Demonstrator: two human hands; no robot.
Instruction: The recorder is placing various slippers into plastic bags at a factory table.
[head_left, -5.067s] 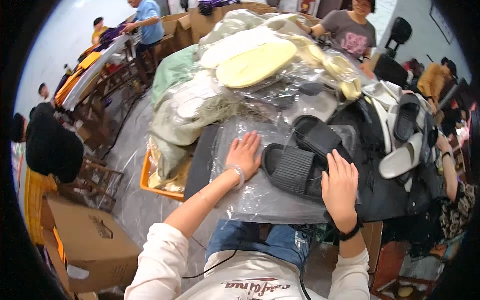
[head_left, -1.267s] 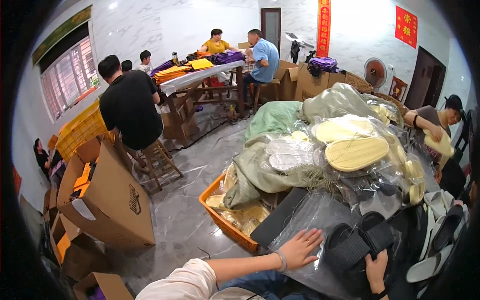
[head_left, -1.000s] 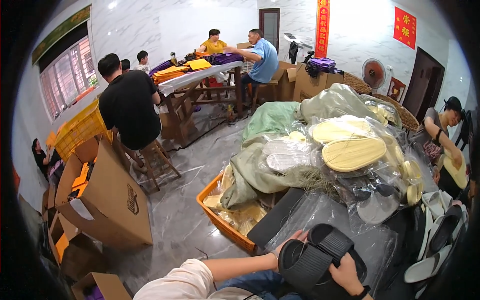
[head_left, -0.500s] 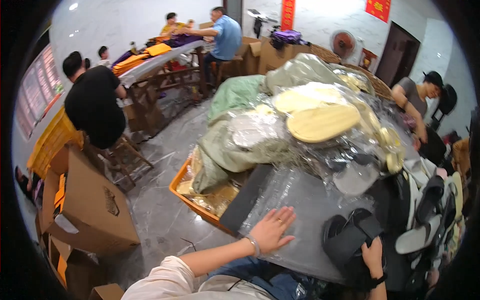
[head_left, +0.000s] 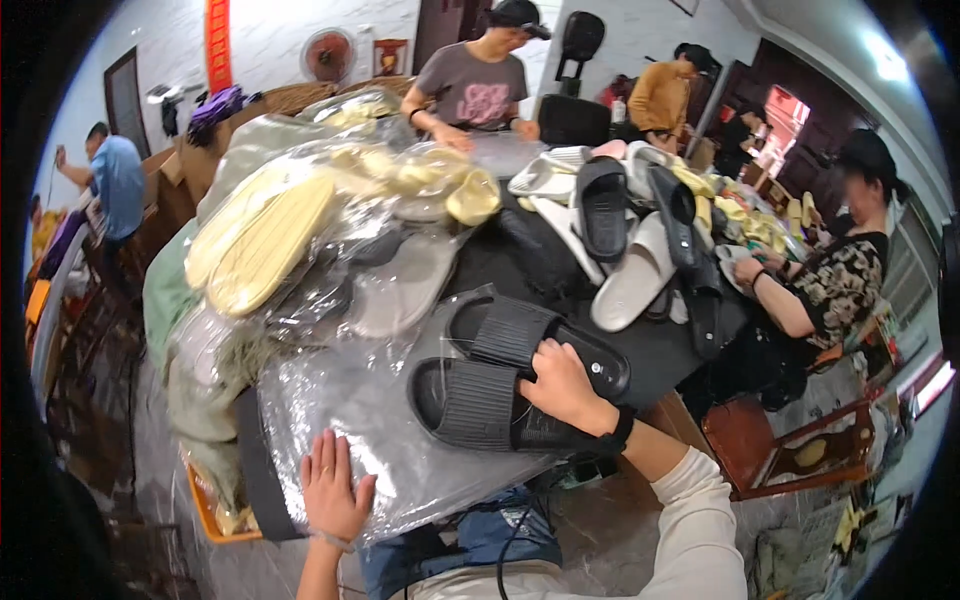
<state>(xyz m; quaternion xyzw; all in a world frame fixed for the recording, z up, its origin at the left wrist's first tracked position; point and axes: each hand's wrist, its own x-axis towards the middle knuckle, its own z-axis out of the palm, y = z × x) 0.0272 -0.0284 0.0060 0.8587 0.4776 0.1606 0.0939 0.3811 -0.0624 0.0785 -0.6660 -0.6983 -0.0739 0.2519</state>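
A pair of black slide sandals with ribbed straps rests over a stack of clear plastic bags at the table's near edge. My right hand is closed on the pair, its fingers hooked between the two shoes behind the straps. My left hand lies flat on the near left part of the plastic, fingers stretched out, holding nothing. The sandals' toe ends point left. My right fingertips are partly hidden between the shoes.
Bagged yellow slippers heap up at the far left. Loose black and white slippers pile beyond my right hand. A co-worker stands across the table; another person handles a slipper at the right. A wooden chair stands at the lower right.
The view has swung to the right. My right hand has brought the black slides left over the plastic bags, and their ribbed straps now show. My left hand still lies flat on the plastic.
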